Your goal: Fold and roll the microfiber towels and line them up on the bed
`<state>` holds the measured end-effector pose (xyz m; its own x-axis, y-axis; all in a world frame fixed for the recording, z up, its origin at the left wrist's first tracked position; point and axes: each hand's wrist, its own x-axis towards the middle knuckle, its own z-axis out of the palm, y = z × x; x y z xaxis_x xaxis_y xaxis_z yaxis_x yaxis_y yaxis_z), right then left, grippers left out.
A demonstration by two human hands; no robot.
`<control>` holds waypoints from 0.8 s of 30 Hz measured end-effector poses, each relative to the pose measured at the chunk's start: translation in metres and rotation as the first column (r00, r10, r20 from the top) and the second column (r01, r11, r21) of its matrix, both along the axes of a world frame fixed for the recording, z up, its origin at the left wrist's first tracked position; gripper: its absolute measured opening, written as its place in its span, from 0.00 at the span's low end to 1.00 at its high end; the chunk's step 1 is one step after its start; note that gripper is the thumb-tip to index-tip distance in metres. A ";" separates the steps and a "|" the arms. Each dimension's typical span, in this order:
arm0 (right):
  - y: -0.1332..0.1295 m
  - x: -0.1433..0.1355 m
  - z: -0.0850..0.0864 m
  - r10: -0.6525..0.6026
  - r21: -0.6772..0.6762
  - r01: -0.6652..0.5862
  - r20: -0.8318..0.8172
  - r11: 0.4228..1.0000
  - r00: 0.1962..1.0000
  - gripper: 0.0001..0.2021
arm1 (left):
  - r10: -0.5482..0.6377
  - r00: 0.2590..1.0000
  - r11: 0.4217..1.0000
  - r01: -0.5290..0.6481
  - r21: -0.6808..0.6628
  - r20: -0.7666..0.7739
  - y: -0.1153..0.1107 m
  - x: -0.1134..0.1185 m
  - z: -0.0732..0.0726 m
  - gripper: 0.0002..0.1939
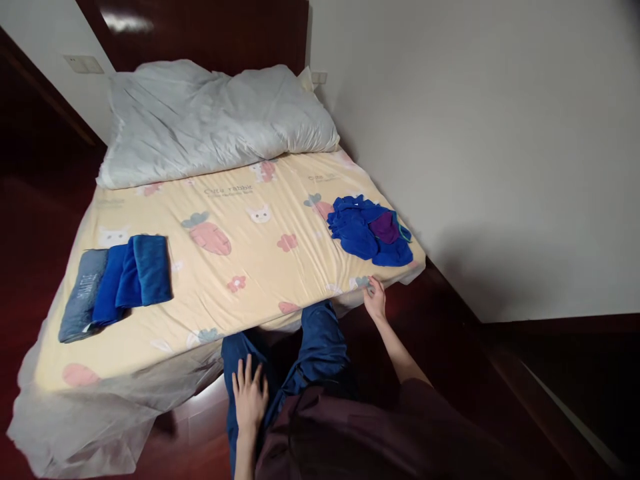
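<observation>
My left hand (250, 393) lies flat on my left thigh, its fingers spread and holding nothing. At the bed's front edge, my right hand (375, 297) touches the yellow printed sheet (260, 260) with its fingers partly curled; whether it pinches the cloth is too small to tell. Just beyond that hand, a loose heap of blue cloths (355, 230) lies near the right edge of the bed, with a purple cloth (384, 228) on top. On the left side of the bed, several folded cloths overlap in a row: a grey one (85, 290) outermost, then blue ones (153, 270).
A large pale pillow or quilt (215, 127) lies across the head of the bed, before a dark wooden headboard (215, 33). A white wall (475, 167) stands to the right. Thin translucent sheeting (85, 433) hangs over the bed's front left corner.
</observation>
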<state>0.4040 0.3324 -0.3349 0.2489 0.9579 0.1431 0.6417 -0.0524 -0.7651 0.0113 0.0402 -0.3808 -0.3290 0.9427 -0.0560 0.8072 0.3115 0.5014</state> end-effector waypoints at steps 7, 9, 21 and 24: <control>0.109 -0.012 0.047 0.111 0.148 -0.133 0.149 0.980 0.983 0.26 | -0.092 0.991 0.994 0.097 -0.041 0.100 0.004 0.003 -0.004 0.20; 0.146 -0.018 0.063 0.135 0.179 -0.173 0.206 0.968 0.969 0.22 | -0.105 0.991 0.994 0.108 -0.032 0.087 0.018 -0.002 -0.004 0.19; 0.322 -0.056 0.086 0.212 -0.198 -0.155 0.310 0.968 0.927 0.17 | -0.041 0.993 0.999 0.041 0.003 0.115 0.024 -0.011 -0.035 0.19; 0.337 -0.053 0.098 0.216 -0.255 -0.145 0.275 0.956 0.937 0.17 | -0.045 0.992 0.999 0.044 0.014 0.118 0.023 -0.013 -0.043 0.19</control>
